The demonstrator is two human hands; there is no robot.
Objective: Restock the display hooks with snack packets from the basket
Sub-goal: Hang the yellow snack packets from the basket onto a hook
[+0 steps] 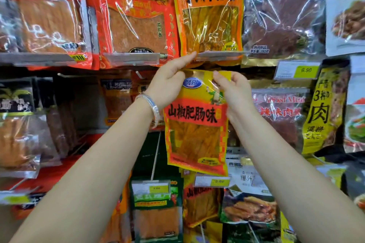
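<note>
My left hand (169,83) and right hand (233,89) both pinch the yellow snack packet (195,124) up top, just under the price strip (219,54).

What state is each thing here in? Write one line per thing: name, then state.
yellow snack packet: upright, held at its top edge by both hands.
left hand: holds the packet's top left corner, index finger raised.
right hand: pinches the packet's top edge.
silver bracelet: worn on the left wrist.
top-row yellow packet: hanging on display.
</note>
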